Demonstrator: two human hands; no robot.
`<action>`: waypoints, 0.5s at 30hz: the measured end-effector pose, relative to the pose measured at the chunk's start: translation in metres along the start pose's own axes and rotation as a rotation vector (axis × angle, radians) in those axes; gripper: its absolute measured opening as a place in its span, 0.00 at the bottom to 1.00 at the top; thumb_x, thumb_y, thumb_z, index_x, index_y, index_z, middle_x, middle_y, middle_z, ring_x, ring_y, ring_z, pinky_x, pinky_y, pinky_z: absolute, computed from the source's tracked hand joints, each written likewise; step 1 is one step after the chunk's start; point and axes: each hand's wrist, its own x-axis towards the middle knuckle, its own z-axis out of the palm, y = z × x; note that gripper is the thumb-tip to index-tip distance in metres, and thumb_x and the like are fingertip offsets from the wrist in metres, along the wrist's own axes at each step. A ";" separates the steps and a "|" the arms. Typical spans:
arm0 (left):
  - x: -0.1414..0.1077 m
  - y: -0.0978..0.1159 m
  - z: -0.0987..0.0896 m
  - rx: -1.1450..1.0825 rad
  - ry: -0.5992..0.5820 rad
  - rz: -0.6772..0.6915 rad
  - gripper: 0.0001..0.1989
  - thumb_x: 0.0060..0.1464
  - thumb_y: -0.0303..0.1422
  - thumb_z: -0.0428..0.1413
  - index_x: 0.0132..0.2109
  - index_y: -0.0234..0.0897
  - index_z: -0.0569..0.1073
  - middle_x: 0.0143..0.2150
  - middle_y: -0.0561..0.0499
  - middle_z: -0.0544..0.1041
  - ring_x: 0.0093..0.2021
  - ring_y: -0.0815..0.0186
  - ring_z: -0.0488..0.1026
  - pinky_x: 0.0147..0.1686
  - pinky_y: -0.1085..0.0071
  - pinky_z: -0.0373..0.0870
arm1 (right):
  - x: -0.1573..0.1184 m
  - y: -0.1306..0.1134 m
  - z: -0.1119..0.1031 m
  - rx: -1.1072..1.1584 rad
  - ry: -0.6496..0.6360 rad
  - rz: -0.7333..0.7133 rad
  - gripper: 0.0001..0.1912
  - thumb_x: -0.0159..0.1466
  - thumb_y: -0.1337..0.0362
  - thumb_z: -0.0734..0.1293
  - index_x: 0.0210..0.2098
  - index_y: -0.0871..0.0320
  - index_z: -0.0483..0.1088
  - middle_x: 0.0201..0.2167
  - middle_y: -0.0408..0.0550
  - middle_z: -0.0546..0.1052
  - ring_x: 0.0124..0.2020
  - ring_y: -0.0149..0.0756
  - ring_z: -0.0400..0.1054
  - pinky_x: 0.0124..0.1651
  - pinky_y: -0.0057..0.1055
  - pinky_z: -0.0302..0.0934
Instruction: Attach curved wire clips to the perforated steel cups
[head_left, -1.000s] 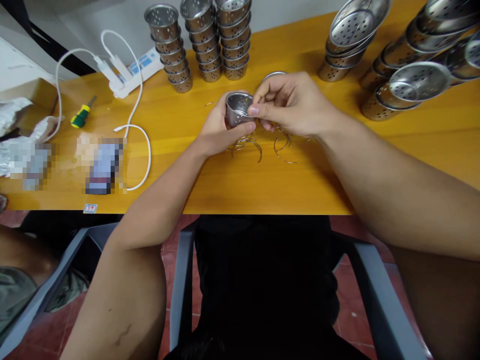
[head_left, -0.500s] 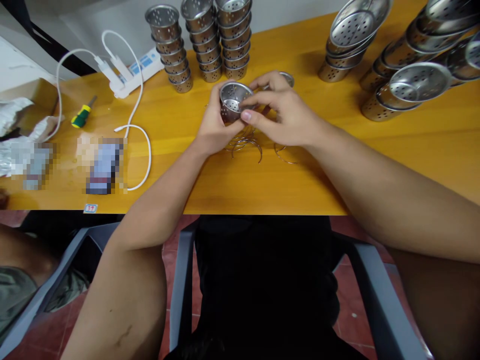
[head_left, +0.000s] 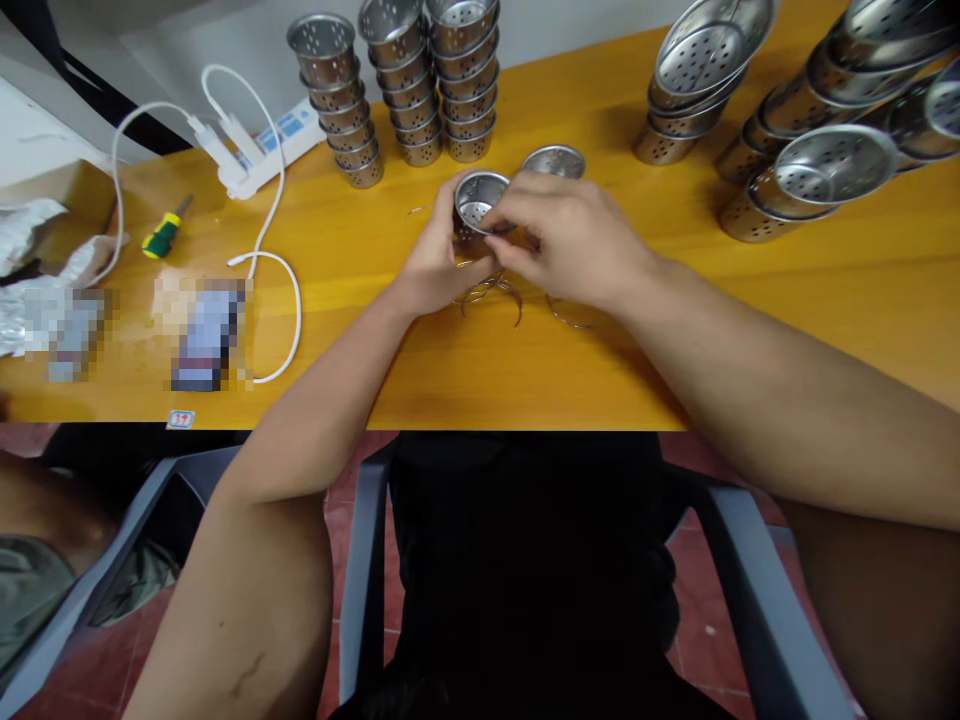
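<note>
Left hand (head_left: pixel 435 260) has the perforated metal cup (head_left: pixel 478 190), mouth up and tipped slightly toward the viewer. Cup sits in the curl of the left fingers: palm side along its left wall, thumb reaching across below the near side, the other fingers mostly hidden behind it. Left fingers are bent round the cup, open about as wide as its wall. Cannot tell whether its base touches the desk (head_left: pixel 450 385).

Right hand (head_left: pixel 574 235) is at the cup's near-right rim, index finger overlapping the edge and thumb just below, the two tips close together. Remaining right fingers fold under the palm. Whether the right fingers pinch anything (a wire, say) cannot be told; the tips hide it.

Curved wire pieces (head_left: pixel 518 308) lie on the desk just below the cup, partly covered by the hands. A second metal cup (head_left: pixel 553 161) is just beyond the right hand, its lower part hidden. Upright cup stacks (head_left: pixel 405 75) stand beyond, left of center; leaning cup stacks (head_left: pixel 754 215) are off to the right, well apart from the fingers.
</note>
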 end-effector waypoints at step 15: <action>0.000 -0.007 -0.006 0.018 0.075 -0.147 0.51 0.75 0.47 0.72 0.93 0.61 0.56 0.97 0.39 0.63 0.88 0.39 0.74 0.79 0.37 0.86 | 0.004 0.047 -0.057 -0.409 -0.098 0.728 0.18 0.80 0.67 0.80 0.66 0.64 0.91 0.69 0.81 0.88 0.75 0.85 0.85 0.77 0.72 0.82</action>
